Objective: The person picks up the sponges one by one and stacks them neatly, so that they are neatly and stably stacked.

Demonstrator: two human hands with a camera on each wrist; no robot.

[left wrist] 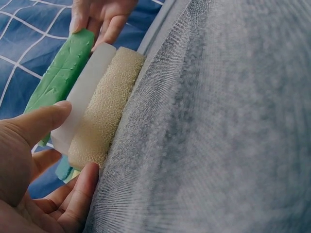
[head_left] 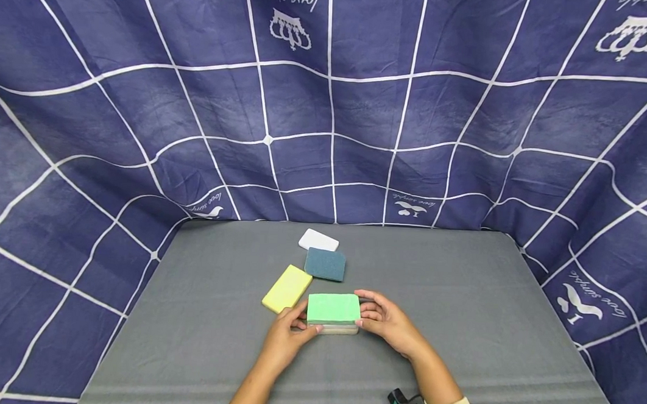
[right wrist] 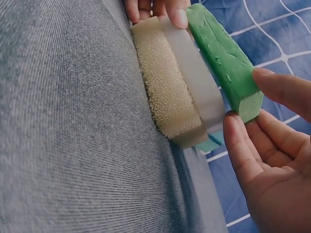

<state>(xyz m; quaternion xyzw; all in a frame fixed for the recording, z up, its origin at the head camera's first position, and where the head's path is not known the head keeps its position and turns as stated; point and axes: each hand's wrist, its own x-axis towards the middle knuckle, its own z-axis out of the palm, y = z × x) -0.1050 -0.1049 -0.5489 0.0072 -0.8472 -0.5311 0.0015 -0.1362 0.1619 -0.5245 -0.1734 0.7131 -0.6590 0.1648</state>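
Note:
In the head view a bright green block lies topmost in a small stack in front of me. My right hand pinches its right end, thumb on one face and fingertips beneath. Below it come a smooth white sponge and a coarse beige sponge, which rests on the grey cloth. A narrow gap parts the green block from the white sponge in the right wrist view. My left hand holds the left end of the two lower sponges, its thumb on the white one and a fingertip at the beige one's corner.
A yellow sponge lies just beyond my left hand. Farther back are a dark teal pad and a white block. Grey cloth covers the table, and a blue checked curtain surrounds its back and sides.

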